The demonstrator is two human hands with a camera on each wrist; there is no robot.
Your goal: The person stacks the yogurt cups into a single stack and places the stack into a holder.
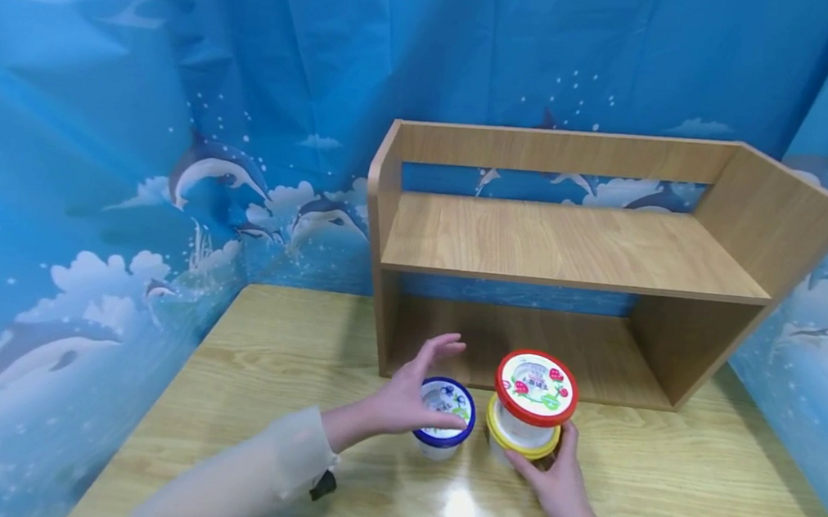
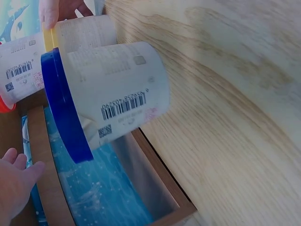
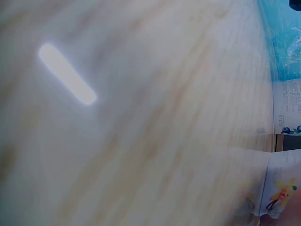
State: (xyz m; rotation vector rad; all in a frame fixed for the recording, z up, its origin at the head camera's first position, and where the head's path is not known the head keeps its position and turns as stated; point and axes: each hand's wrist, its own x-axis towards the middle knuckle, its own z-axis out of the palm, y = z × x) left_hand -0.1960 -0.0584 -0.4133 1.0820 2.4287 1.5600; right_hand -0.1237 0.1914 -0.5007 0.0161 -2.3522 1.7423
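My left hand (image 1: 397, 401) is beside and partly over a white tub with a blue lid (image 1: 446, 393), its thumb and fingers spread wide. In the left wrist view, a gap shows between that hand (image 2: 16, 181) and the blue-lidded tub (image 2: 117, 89), which has a barcode on its side. My right hand (image 1: 560, 485) grips the yellow-lidded tub (image 1: 493, 431) near its rim, thumb in front. On top of it sits a red-lidded tub (image 1: 536, 388) with strawberries on the lid. The right wrist view catches only part of the yellow-lidded tub (image 3: 282, 181).
A two-level wooden shelf (image 1: 578, 244) stands on the table right behind the tubs. Its lower compartment (image 1: 467, 329) faces the hands. The wood-grain table (image 1: 289, 338) stretches to both sides, with a blue dolphin-print backdrop (image 1: 297, 76) around it.
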